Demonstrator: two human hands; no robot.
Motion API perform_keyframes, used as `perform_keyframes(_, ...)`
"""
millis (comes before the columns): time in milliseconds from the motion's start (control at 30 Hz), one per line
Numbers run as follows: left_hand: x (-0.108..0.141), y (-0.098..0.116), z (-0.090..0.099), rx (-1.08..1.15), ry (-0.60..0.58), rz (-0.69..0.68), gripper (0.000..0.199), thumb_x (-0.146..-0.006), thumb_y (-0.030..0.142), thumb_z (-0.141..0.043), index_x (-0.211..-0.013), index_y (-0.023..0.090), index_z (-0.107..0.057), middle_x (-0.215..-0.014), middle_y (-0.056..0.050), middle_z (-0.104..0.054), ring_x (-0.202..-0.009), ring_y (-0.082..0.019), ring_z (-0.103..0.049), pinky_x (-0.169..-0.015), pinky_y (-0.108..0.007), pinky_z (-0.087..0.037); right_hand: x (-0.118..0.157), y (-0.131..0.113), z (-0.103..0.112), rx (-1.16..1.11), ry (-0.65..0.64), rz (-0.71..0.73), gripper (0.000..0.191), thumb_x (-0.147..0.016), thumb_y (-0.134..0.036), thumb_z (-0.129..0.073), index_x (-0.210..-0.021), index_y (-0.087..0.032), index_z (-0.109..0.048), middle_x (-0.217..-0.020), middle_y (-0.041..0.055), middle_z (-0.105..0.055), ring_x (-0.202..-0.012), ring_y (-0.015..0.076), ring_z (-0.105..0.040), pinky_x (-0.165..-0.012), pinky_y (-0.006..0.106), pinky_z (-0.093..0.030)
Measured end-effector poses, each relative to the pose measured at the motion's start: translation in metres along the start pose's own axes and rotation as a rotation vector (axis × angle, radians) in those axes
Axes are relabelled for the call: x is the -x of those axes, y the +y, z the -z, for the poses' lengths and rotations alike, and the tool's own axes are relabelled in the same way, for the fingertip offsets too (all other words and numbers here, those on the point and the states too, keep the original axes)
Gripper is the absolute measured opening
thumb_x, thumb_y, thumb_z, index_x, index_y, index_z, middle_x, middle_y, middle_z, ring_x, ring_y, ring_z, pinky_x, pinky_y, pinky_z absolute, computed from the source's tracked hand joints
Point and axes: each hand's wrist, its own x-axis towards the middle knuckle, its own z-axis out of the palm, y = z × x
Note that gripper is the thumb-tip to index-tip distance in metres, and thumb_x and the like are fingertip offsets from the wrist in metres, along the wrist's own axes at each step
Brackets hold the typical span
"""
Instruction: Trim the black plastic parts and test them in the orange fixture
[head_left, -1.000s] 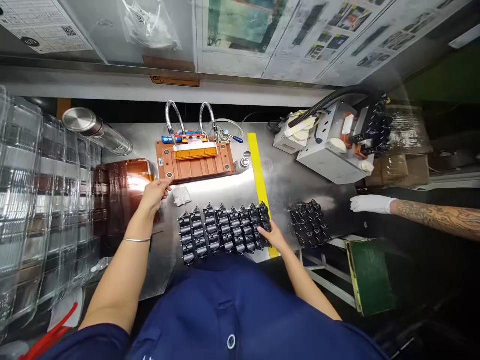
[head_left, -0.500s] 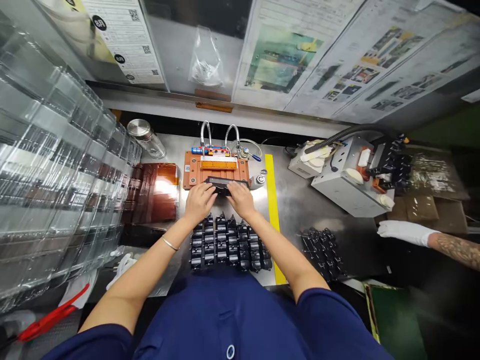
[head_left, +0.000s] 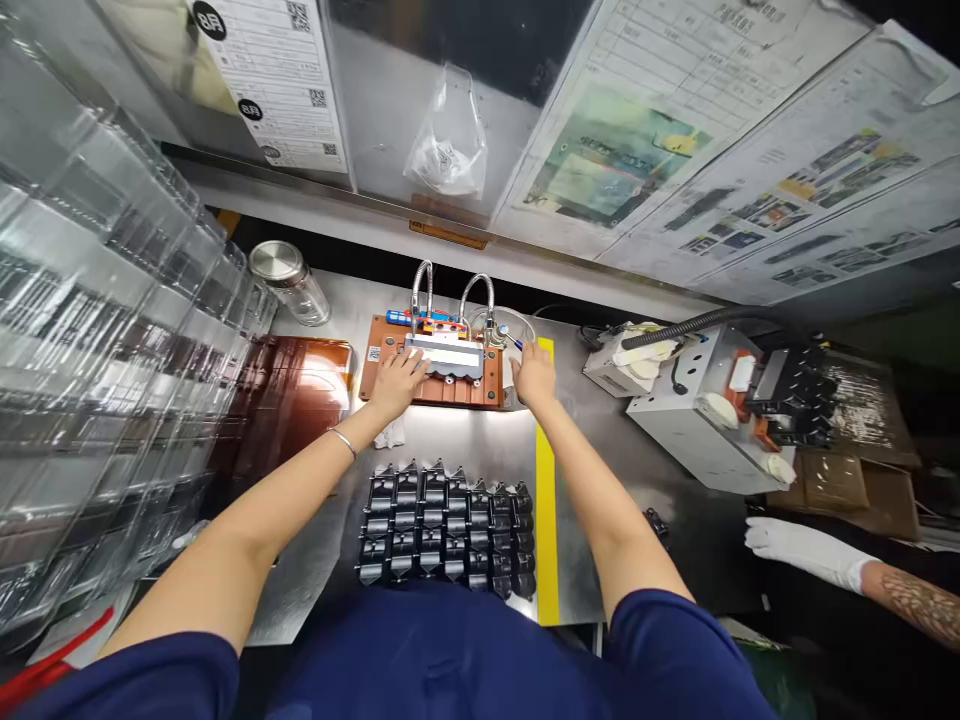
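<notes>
A black plastic part (head_left: pixel 465 371) lies on the orange-brown fixture (head_left: pixel 369 385), beneath a pale bar (head_left: pixel 442 352). My left hand (head_left: pixel 400 383) rests at the part's left end, fingers stretched out and pressing lightly against it. At the fixture's right side, my right hand (head_left: pixel 535 375) closes at the tip of a small blue-handled lever (head_left: pixel 513 341); its fingertips are partly hidden. Two metal-sheathed hoses (head_left: pixel 480 279) arch over the back of the fixture. Closer to my body, several black ribbed parts (head_left: pixel 431 525) stand in rows on the metal bench.
A glass jar (head_left: pixel 291 285) and an orange-brown box (head_left: pixel 304 390) stand left, beside stacked clear plastic trays (head_left: pixel 105 330). Yellow tape (head_left: pixel 547 500) runs along the bench at right. Farther right are a grey machine (head_left: pixel 686 430) and another person's white-gloved hand (head_left: pixel 806 550).
Both hands have let go of the black part's middle; it now sits on the fixture under the bar. My right hand has moved right to the lever, my left to the part's left end.
</notes>
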Motion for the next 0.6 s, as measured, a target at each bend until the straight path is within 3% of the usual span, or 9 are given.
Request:
perform_keyframes(133,0.006,0.001,-0.009,0.010,0.019,0.020,0.032,-0.095,0.026,-0.044,-0.118,0.017,-0.065,-0.131,-0.016,-0.057,-0.128,-0.032,-0.049,-0.103,-0.055,-0.037,-0.031,0.020,0.015,0.170,-0.193,0.003,0.037,-0.097,-0.023,-0.036,-0.124,-0.013,-0.060,-0.115,0.0171,-0.061,-0.107,0.0258,-0.055,-0.084,0.032,-0.044)
perform_keyframes(200,0.007,0.002,-0.009,0.026,0.007,0.022,0.032,-0.096,0.026,-0.044,-0.118,0.017,-0.065,-0.131,-0.016,-0.058,-0.128,-0.032,-0.048,-0.103,-0.056,-0.036,-0.041,0.025,0.018,0.173,-0.199,0.018,0.034,-0.096,-0.021,-0.036,-0.116,-0.015,-0.064,-0.111,0.0164,-0.062,-0.107,0.0255,-0.054,-0.084,0.032,-0.043)
perform_keyframes(400,0.003,-0.005,0.003,0.145,0.020,0.060,0.032,-0.094,0.032,-0.044,-0.112,0.017,-0.067,-0.126,-0.012,-0.063,-0.125,-0.028,-0.052,-0.108,-0.049,-0.035,-0.040,0.021,0.025,0.124,-0.119,-0.020,0.039,-0.096,-0.021,-0.035,-0.126,-0.014,-0.059,-0.124,0.0182,-0.056,-0.113,0.0283,-0.051,-0.089,0.036,-0.043)
perform_keyframes(500,-0.003,-0.011,0.010,0.215,0.070,0.298,0.036,-0.093,0.035,-0.044,-0.117,0.016,-0.064,-0.127,-0.012,-0.061,-0.120,-0.028,-0.054,-0.106,-0.049,-0.037,-0.022,-0.003,0.020,-0.085,-0.030,-0.038,0.041,-0.096,-0.026,-0.037,-0.130,-0.012,-0.056,-0.128,0.0175,-0.054,-0.117,0.0278,-0.050,-0.095,0.037,-0.043)
perform_keyframes(600,-0.010,-0.011,0.016,0.220,0.043,0.589,0.042,-0.089,0.039,-0.049,-0.121,0.013,-0.060,-0.138,-0.018,-0.051,-0.126,-0.037,-0.047,-0.106,-0.058,-0.033,-0.001,-0.032,0.005,-0.357,-0.094,-0.020,0.044,-0.095,-0.031,-0.040,-0.134,-0.014,-0.052,-0.121,0.0131,-0.061,-0.110,0.0244,-0.056,-0.096,0.036,-0.044)
